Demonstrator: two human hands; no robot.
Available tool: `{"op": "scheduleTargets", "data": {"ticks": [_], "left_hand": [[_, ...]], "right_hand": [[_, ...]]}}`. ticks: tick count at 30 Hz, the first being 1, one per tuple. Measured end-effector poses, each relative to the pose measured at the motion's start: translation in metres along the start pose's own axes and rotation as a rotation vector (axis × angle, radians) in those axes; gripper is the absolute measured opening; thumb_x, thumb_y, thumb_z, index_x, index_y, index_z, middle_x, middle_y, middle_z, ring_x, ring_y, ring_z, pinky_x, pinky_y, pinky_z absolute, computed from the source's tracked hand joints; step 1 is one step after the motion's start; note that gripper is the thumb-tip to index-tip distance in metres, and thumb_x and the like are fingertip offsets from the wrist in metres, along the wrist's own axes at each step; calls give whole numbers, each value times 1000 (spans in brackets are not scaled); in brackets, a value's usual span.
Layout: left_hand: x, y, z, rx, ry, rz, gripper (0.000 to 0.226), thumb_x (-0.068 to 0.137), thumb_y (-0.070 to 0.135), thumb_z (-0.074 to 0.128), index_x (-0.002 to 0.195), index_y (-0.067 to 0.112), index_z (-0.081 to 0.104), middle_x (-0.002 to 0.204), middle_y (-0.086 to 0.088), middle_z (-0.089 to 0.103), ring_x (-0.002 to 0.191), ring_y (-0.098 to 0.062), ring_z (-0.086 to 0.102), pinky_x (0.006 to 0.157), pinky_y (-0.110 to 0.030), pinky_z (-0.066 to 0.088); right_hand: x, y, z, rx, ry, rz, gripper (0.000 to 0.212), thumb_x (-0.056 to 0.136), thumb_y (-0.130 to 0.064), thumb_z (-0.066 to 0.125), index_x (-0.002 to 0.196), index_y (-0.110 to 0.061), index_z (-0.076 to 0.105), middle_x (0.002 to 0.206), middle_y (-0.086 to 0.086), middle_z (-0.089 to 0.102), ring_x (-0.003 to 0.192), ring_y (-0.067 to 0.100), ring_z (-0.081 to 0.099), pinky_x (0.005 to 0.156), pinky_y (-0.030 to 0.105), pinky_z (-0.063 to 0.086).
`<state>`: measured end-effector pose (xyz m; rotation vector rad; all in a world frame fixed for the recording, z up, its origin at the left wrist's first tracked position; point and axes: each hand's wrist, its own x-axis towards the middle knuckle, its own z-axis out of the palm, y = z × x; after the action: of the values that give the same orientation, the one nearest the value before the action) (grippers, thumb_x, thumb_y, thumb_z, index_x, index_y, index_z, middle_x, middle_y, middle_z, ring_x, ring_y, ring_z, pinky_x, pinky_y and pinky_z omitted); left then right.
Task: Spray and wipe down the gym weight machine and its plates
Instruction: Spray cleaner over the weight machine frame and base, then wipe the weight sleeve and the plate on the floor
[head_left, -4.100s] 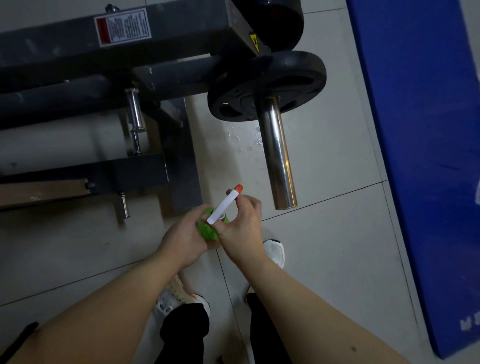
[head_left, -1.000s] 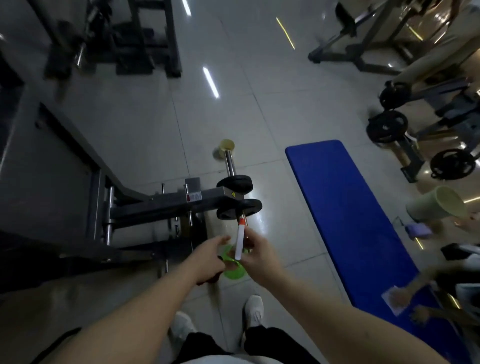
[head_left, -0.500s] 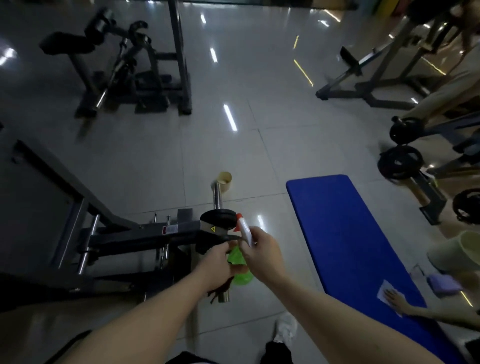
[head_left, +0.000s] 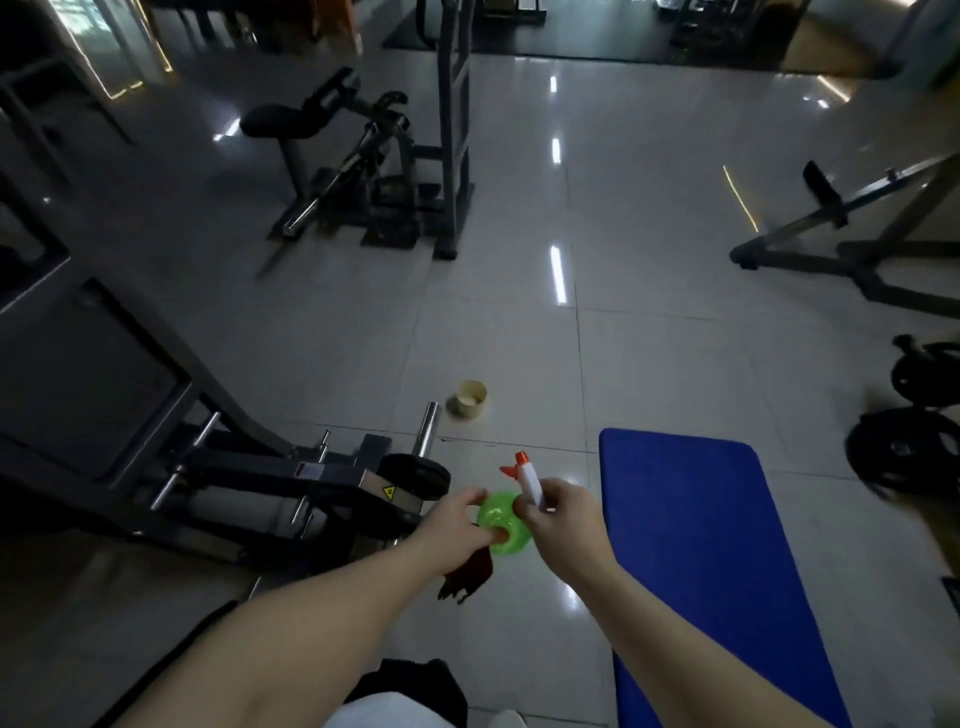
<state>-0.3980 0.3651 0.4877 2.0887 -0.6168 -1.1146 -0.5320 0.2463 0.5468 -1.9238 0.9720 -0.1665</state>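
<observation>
My left hand grips the green spray bottle from the left, and a dark red cloth hangs down under that hand. My right hand is closed on the bottle's white spray head, whose orange nozzle points up and left. The dark weight machine lies low to the left of my hands. Its black plate sits on a chrome sleeve just beyond my left hand.
A blue mat lies on the tiled floor to the right. A small tan cup stands past the chrome sleeve. Other machines stand at the back middle and right. Black plates sit at the right edge.
The view has tilted up from the plate close-up to the wider gym floor. Both hands have stayed together on the bottle, and the spray head now points up and left.
</observation>
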Motion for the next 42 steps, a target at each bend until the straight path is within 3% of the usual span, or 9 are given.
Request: {"op": "scheduleTargets", "data": {"ticks": [3,12,17,22,24,27,31,36,42], "left_hand": [[22,14,11,-31,55,-35,76,79,35,87,145,22,51,141,8,55,126,-9,50,107,-28,41],[125,41,1,-140,230,-167,55,80,38,85,127,20,62,121,7,63,110,-14,59,96,-30,49],[227,51,-25,-227,267,-249,41,81,44,81,115,27,65,109,6,68,97,-15,64,88,-36,55],[321,72,-66,-373,273,-326,31,85,43,78,108,25,64,101,8,68,95,-15,64,88,-34,54],[350,81,-85,-416,304,-362,34,85,46,76,110,26,64,103,6,69,96,-16,65,91,-38,56],[390,93,-112,-473,347,-420,35,87,49,74,111,26,64,105,5,68,97,-16,64,89,-38,55],[447,106,-137,-534,429,-513,30,84,51,74,100,28,63,98,4,69,91,-19,66,86,-39,57],[524,117,-151,-583,481,-557,34,93,42,69,120,23,68,121,-1,70,107,-21,66,86,-29,49],[643,119,-133,-779,616,-694,45,92,36,68,135,24,64,136,-5,65,122,-24,61,101,-31,48]], "right_hand": [[26,9,-16,18,-24,-4,10,93,-22,66,94,-28,73,82,-2,73,77,15,69,70,40,58],[152,-8,-26,-104,-116,-18,10,96,-25,65,92,-19,72,79,5,72,74,23,67,62,37,53],[273,-30,-14,-206,-225,-7,6,95,-27,67,91,-28,71,82,-3,74,78,15,69,68,36,56],[399,-56,4,-320,-316,4,25,97,-32,64,74,-21,66,67,-3,67,60,14,60,49,19,43],[444,-67,13,-380,-367,4,32,95,-39,63,73,-17,67,70,-3,72,65,18,68,54,33,54],[505,-80,25,-435,-429,-25,18,89,-30,68,79,-16,72,72,3,72,70,22,69,61,40,55],[574,-100,36,-456,-478,-84,14,90,-19,69,78,-11,72,71,14,68,60,16,59,52,27,42],[675,-95,57,-540,-618,-139,13,91,-25,70,82,-18,75,73,0,74,69,15,70,60,34,53],[814,-57,103,-659,-766,-179,32,97,-35,59,80,-13,74,74,4,72,68,22,64,57,30,45]]}}
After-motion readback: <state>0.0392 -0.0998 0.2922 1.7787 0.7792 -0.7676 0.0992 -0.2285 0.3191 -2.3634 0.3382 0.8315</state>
